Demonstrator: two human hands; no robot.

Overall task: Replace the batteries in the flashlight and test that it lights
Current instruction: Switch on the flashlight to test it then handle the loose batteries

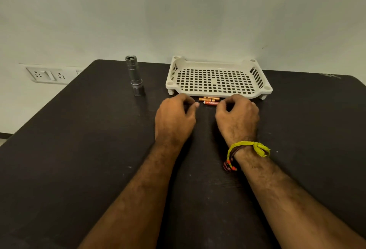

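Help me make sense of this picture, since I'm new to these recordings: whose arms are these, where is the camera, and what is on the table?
There is no machine here. A person wears a wide-angle camera on the head, so you look forward and down along their own two bare arms. The left hand and the right hand rest on a dark table, fingers loosely curled; neither clearly holds anything. The right wrist carries a yellow thread band.

Between the hands lie a few small orange batteries, just in front of a cream plastic tray with a perforated bottom. Further left stands a silver flashlight, upright and untouched. On the wall at the left is a white socket panel.

The job is to change the flashlight's batteries; by this view it looks not yet begun.
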